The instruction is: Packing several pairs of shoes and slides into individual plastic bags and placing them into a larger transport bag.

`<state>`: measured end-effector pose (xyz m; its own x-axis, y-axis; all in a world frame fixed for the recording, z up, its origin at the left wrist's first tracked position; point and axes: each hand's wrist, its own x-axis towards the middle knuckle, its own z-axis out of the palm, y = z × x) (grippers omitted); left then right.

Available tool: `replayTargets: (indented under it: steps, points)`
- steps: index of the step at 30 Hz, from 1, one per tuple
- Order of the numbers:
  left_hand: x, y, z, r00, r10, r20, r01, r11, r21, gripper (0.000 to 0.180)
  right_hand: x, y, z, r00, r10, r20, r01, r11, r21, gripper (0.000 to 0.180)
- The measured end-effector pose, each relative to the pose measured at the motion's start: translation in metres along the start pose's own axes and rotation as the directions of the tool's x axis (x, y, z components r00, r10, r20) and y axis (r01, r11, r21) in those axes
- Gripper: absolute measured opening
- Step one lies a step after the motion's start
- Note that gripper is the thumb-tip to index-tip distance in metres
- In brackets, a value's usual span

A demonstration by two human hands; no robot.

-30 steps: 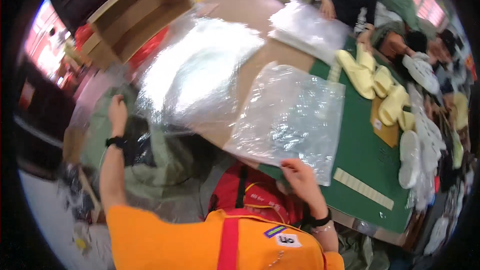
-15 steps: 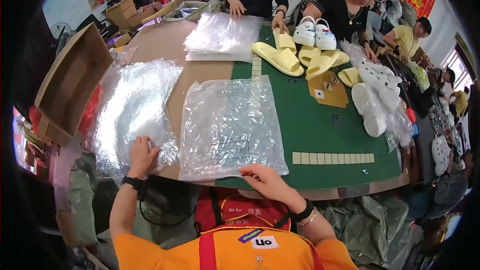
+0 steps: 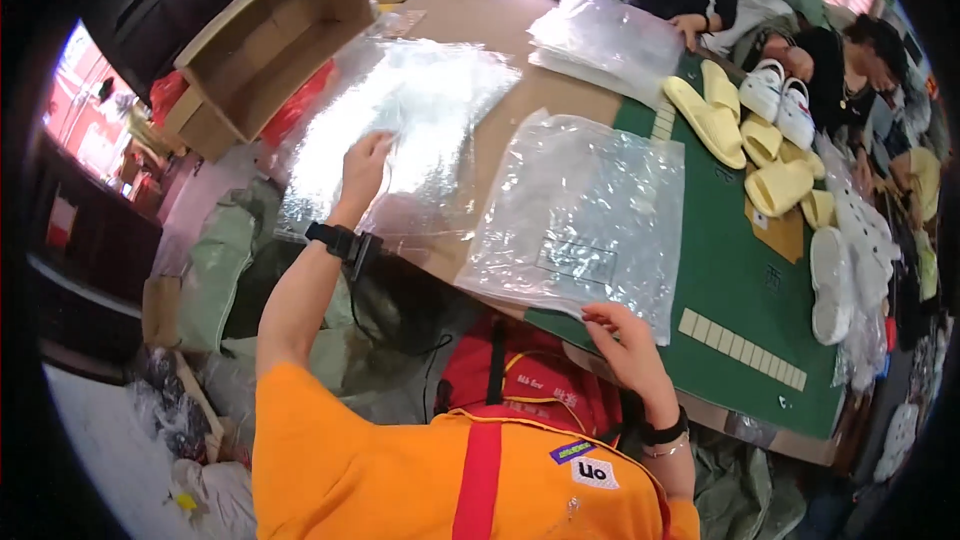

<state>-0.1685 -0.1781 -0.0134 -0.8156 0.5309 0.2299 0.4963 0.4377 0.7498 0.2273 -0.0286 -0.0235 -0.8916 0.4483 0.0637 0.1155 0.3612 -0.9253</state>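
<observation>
My left hand [image 3: 365, 168] reaches onto a stack of shiny clear plastic bags [image 3: 425, 90] at the left of the table. Its fingertips are drawn together on the plastic; glare hides exactly how much they hold. In front of me a large clear zip bag [image 3: 590, 195] lies flat, partly on brown board and partly on the green tabletop. My right hand [image 3: 630, 345] is at the near edge of this bag, its thumb and fingers closed on the zip strip. The bag looks flat, with a printed box outline on it.
Another stack of clear bags [image 3: 605, 40] lies at the far side, beside a co-worker's hand [image 3: 690, 28]. Yellow slides [image 3: 705, 125], white clogs [image 3: 778, 100] and a row of pale tiles [image 3: 740, 348] occupy the right. An open cardboard box [image 3: 285, 40] stands at the left.
My view has turned to the left, so the table appears shifted right and tilted. My left hand has moved farther up the shiny stack. My right hand stays by the zip bag's near edge.
</observation>
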Motion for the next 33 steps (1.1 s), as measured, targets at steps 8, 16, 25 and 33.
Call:
replayTargets:
  steps: [8,16,25,33]
  points:
    - [-0.042,0.119,0.049,0.576,0.802,0.157,-0.817,0.561,0.136,0.011,0.008,-0.016,0.016,0.987,-0.030,-0.156,0.048,0.993,0.111,0.063]
    - [-0.113,0.147,0.151,0.235,0.850,0.471,-0.968,0.246,0.039,0.012,-0.008,0.004,0.001,0.931,-0.013,-0.366,-0.031,0.993,-0.113,0.073]
    - [-0.112,0.144,0.161,0.261,0.650,0.714,-0.930,0.366,0.007,0.018,-0.017,0.011,-0.010,0.955,0.024,-0.296,-0.154,0.892,-0.424,0.050]
    - [-0.112,0.135,0.151,0.295,0.494,0.818,-0.849,0.528,-0.013,0.022,-0.011,0.017,0.000,0.950,-0.043,-0.311,-0.107,0.887,-0.448,0.048]
